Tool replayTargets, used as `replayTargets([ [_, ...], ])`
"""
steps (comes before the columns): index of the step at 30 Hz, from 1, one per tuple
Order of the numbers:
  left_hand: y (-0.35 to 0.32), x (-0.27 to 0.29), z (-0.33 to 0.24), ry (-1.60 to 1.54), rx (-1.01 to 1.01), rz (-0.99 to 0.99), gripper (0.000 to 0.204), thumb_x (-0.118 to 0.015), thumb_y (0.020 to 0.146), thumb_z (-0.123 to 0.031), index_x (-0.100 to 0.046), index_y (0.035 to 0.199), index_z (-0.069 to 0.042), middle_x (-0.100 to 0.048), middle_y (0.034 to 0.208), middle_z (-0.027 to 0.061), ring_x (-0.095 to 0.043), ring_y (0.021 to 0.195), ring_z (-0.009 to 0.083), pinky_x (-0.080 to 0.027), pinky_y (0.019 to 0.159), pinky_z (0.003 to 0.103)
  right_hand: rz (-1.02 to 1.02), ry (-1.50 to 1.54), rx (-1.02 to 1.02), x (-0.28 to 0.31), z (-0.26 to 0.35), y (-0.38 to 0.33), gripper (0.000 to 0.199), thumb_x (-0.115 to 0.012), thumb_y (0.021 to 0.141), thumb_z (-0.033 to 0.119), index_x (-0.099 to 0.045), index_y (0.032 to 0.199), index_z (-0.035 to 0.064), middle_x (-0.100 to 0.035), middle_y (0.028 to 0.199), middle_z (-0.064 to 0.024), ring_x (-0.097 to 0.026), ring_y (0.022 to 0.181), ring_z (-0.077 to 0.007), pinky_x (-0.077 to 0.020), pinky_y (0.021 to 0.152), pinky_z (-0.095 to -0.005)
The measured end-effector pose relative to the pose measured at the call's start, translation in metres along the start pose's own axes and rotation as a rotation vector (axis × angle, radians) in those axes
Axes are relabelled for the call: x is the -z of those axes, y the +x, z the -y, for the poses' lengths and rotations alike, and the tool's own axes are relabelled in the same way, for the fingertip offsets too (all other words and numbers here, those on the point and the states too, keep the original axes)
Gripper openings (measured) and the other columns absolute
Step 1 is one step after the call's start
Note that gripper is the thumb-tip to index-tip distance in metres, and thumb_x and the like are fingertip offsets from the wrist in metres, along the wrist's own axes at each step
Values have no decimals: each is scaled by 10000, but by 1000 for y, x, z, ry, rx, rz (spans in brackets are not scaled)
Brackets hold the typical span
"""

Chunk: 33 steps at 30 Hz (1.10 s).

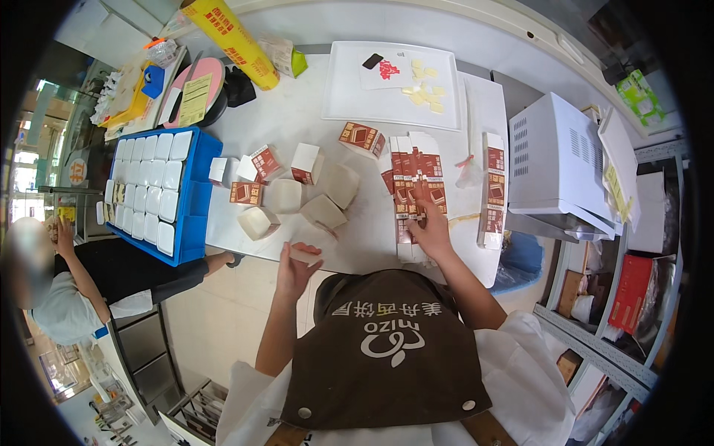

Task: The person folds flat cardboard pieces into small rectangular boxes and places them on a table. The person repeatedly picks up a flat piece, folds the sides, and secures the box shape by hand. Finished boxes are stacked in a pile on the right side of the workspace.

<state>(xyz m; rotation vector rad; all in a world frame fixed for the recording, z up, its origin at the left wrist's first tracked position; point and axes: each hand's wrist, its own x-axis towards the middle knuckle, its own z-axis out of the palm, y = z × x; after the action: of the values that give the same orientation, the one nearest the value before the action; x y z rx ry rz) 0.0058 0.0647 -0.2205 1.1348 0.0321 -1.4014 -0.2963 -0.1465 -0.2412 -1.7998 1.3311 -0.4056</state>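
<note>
My right hand (431, 229) rests on a fanned stack of flat folded cartons (405, 167), brown and white with a printed dessert picture. Its index finger stretches over the cartons and its thumb stands apart. Near the table's front edge, my left hand (295, 271) is closed round a small whitish, translucent piece (305, 257) whose kind I cannot make out. Just beyond it stand several opened cartons, among them a white one (258, 222), a pale one (341, 184) and a printed one (245, 193). Another printed carton (362, 139) lies farther back.
A blue crate (195, 197) of white lidded tubs stands at the left. At the back lie a white tray (349, 104) with small yellow pieces and a yellow roll box (232, 41). More flat cartons (494, 189) and a white appliance (554, 163) are at the right. Another person (67, 297) stands left.
</note>
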Motion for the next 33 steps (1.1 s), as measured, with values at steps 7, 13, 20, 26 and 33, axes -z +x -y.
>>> replayTargets([
  [7, 69, 70, 0, -249, -225, -283, 655, -475, 911, -727, -554, 1096, -104, -653, 1070, 61, -590, 1071, 230, -466, 942, 455, -155, -314, -34, -9, -24, -25, 911, -815, 747, 291, -343, 1497, 78, -335, 1496, -295, -340, 1366, -474, -334, 1120, -512],
  [13, 104, 42, -54, -244, -272, -428, 687, -507, 882, -748, -528, 1111, -101, -647, 1086, 81, -560, 1124, 257, -464, 958, 462, -215, -156, 1, -3, -29, -14, 720, -712, 819, 55, -389, 1463, 60, -458, 1418, -221, -436, 1281, -404, -370, 1088, -463],
  [20, 83, 44, -40, 201, -12, -524, 1016, -420, 825, -857, -340, 1481, -85, -522, 1304, 104, -521, 1167, 252, -435, 959, 429, -198, 386, -183, 10, -34, -13, 636, -702, 848, 20, -431, 1424, 25, -563, 1253, -146, -608, 1001, -214, -525, 857, -331],
  [26, 49, 14, -7, 692, -523, -593, 417, -568, 982, -408, -533, 1174, -39, -593, 1060, 62, -563, 959, 183, -467, 817, 312, -143, 463, -264, 15, -73, -17, 412, -670, 908, 105, -567, 1301, 36, -666, 1036, -104, -646, 886, -181, -535, 785, -325],
  [33, 70, -126, 7, 1698, -1084, 249, 389, -674, 808, -121, -619, 1192, -91, -600, 1211, 98, -555, 1144, 297, -428, 983, 462, -368, 11, -266, 38, -61, -15, 193, -593, 961, 154, -640, 1043, -13, -693, 828, -183, -694, 791, -277, -520, 727, -366],
])
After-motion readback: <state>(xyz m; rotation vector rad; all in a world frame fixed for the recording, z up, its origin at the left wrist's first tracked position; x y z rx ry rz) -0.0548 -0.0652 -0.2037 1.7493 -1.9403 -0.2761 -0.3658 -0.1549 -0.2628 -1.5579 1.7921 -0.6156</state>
